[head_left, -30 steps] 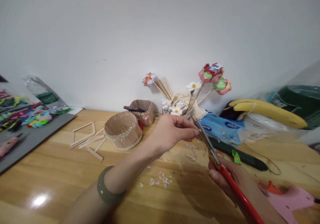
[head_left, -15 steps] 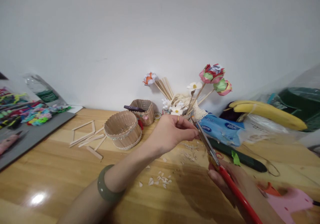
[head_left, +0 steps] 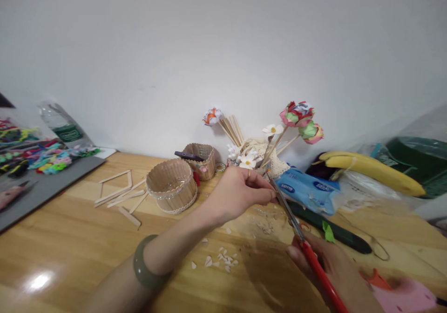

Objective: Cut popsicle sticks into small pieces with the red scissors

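Note:
At the centre, my left hand [head_left: 240,194] pinches something too small to make out, beside the tips of the scissors. My right hand [head_left: 324,261] is wrapped round the red handles of the scissors [head_left: 295,224], whose blades point up and left toward my left fingertips and look nearly closed. White flowers with yellow centres [head_left: 247,160] stand just behind my left hand, by a lace-wrapped bundle [head_left: 281,165]. Small pale pieces [head_left: 225,259] lie scattered on the wooden table below my left hand.
Two stick baskets [head_left: 172,186] and loose flat sticks [head_left: 122,194] are left of centre. Behind are paper flowers [head_left: 296,114]. To the right lie a blue packet [head_left: 309,189], a dark green long object [head_left: 335,231], bananas [head_left: 375,168] and a pink tool [head_left: 401,294].
The view has shifted slightly, so the background sits a little lower. The scissor blades look closer together than before. My left hand keeps its pinch.

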Demonstrator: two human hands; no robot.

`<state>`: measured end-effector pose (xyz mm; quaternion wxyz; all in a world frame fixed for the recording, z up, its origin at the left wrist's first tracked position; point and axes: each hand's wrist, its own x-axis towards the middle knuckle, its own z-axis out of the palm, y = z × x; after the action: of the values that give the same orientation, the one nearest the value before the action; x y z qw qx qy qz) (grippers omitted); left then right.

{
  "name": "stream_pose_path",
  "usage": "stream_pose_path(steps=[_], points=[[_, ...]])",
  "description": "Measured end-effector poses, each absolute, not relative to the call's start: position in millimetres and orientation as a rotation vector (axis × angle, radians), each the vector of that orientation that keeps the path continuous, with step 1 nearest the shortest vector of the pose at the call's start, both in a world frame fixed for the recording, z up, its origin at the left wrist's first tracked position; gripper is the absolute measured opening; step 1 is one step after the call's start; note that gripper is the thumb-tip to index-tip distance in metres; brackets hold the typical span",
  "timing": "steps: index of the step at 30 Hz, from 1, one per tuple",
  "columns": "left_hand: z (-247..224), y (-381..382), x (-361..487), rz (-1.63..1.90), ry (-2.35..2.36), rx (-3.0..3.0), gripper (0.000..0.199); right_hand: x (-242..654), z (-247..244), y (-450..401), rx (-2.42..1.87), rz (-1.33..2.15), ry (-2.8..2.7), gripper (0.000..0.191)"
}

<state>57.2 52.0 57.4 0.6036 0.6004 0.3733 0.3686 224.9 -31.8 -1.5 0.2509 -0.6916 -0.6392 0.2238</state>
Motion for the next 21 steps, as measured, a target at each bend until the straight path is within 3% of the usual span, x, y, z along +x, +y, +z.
stream_pose_path(steps=[14, 21], points=[[56.9, 52.4, 57.3, 0.832, 0.927, 1.413, 0.004, 231.9, -0.8, -28.1, -1.866, 0.676, -1.81, 0.044], [57.0, 52.7, 55.0, 0.84, 0.875, 1.414, 0.007, 224.8, 6.4, -34.7, -1.776, 0.952, -1.594, 0.043]])
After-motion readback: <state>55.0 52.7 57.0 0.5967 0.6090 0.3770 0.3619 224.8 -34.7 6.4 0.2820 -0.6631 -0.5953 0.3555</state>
